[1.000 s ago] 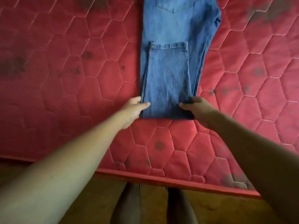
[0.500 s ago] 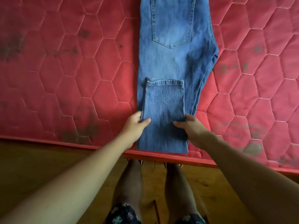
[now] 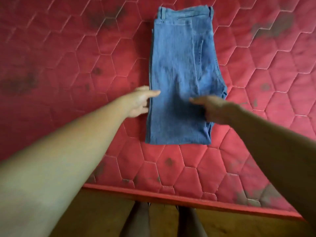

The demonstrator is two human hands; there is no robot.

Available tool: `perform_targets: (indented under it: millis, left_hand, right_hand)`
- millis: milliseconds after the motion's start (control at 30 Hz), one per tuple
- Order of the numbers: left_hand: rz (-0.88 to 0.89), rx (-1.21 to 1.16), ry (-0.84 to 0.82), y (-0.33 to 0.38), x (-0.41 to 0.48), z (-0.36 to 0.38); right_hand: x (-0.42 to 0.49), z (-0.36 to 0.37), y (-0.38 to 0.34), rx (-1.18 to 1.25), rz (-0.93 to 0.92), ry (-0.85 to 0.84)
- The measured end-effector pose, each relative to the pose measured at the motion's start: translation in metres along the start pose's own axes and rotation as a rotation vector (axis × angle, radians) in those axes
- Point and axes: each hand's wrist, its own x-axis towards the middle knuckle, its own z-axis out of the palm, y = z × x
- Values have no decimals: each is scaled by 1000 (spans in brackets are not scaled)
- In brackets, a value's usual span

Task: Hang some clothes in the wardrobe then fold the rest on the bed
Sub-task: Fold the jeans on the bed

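A pair of blue jeans (image 3: 181,69) lies folded lengthwise and doubled over on the red quilted mattress (image 3: 68,65), waistband at the far end. My left hand (image 3: 139,103) is at the jeans' left edge, thumb stretched over the denim, fingers beside it. My right hand (image 3: 212,108) lies over the right lower part of the jeans with the fingers extended. The frame is blurred, so I cannot see if either hand pinches the cloth.
The mattress has dark stains and a red piped front edge (image 3: 188,199). Below it is a brown wooden floor (image 3: 95,216), where my two legs (image 3: 136,221) stand close to the bed.
The folded leg part has been carried up over the seat of the jeans, making a shorter stack. Both hands moved away from the fold's near end to the stack's sides.
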Motion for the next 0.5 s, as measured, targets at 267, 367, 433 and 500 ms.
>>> perform_targets:
  millis: [267,367,433,500]
  left_hand:
    - [-113,87,156,-144,-40,26]
    - [-137,165,196,-167,-58,33]
    - [-200,233,144,-181,-71,35]
    - [-272,272,64,-193,-85,35]
  right_hand:
    - [-7,6,125,-197,41,149]
    - [-28,15,156,-280,6,206]
    - [-45,21,181,-200,83,156]
    - [-61,25,204,-93,193,90]
